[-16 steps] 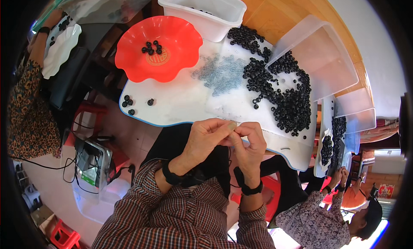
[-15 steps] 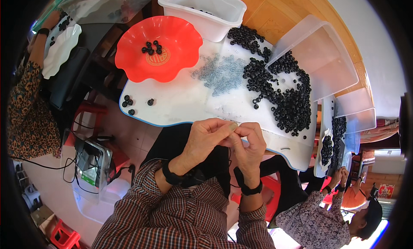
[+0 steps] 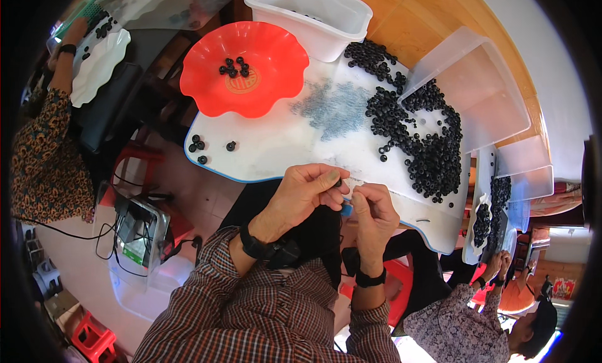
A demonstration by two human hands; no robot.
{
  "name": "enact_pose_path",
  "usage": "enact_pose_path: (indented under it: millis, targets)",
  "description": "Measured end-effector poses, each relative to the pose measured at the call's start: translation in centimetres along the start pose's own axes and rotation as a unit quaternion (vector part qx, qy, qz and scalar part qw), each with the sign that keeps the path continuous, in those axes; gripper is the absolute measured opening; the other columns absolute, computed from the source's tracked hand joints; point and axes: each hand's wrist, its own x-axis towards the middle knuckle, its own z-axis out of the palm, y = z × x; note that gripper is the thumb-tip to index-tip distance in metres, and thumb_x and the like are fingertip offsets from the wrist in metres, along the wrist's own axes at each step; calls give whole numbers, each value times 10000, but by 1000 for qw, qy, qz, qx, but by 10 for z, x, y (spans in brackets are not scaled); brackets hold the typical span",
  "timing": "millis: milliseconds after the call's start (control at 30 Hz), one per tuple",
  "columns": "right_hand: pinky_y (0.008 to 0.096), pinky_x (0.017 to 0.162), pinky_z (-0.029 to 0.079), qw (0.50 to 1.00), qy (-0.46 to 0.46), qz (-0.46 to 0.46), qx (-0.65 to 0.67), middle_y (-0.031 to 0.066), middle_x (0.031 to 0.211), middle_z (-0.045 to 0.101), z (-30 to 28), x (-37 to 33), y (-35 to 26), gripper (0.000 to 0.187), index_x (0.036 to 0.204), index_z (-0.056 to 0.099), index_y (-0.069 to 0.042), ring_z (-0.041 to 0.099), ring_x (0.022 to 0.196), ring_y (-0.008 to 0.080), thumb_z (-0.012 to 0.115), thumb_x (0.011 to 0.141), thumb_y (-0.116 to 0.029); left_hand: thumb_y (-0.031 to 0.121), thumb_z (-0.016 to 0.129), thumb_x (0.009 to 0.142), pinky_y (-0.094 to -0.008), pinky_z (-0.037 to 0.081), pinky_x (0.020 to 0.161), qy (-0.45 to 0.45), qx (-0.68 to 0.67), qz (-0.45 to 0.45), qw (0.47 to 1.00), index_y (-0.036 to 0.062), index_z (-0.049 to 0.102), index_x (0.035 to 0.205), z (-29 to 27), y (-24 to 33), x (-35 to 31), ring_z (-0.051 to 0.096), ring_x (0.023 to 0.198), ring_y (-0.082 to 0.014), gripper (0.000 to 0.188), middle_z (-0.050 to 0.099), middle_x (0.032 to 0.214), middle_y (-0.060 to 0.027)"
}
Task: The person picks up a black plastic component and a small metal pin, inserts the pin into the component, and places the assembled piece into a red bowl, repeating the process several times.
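In front of me, at the near edge of the white table point(image 3: 276, 146), both hands work close together. My left hand point(image 3: 300, 192) pinches a small black ring-like part point(image 3: 338, 183) between thumb and fingers. Just right of it, my right hand point(image 3: 375, 220) is closed in a pinch; what its fingertips hold is too small to make out. A small blue patch point(image 3: 347, 210) shows between the hands; I cannot tell what it is. Beyond them lie a spread of tiny grey-blue metal pieces point(image 3: 332, 110) and a large heap of black round parts point(image 3: 434, 159).
A red scalloped dish point(image 3: 276, 80) holds several black parts; a few more point(image 3: 197, 144) lie at the table's left corner. Behind stand a white tub point(image 3: 307, 33) and a tipped clear bin point(image 3: 480, 93). Co-workers sit left point(image 3: 47, 156) and right point(image 3: 458, 325).
My hands have drawn apart from each other, and the black part in my left fingers now shows. The view has shifted slightly, so the table appears farther right.
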Motion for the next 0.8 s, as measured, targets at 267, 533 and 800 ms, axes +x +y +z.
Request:
enact_pose_path:
  millis: [267,533,800]
  targets:
    - [193,686,451,997,-1,69,30,33,927,588,4,-9,4,90,944,654,12,545,789,70,671,859,35,156,570,969,-251,565,598,-12,-45,28,999,-45,636,1120,-2,5,-2,640,662,-122,260,684,897,-141]
    - [184,634,422,999,-20,43,-17,30,909,583,7,-5,10,65,915,645,11,516,729,62,672,858,26,136,580,965,-256,562,616,139,80,181,970,-46,644,1069,17,43,1,628,678,-124,219,675,914,-126]
    - [188,629,429,998,-41,38,-24,30,899,581,11,-4,4,66,914,652,9,520,726,63,681,856,21,268,535,994,-342,582,768,212,22,303,929,-67,585,1069,11,96,8,674,806,-224,346,657,952,-171]
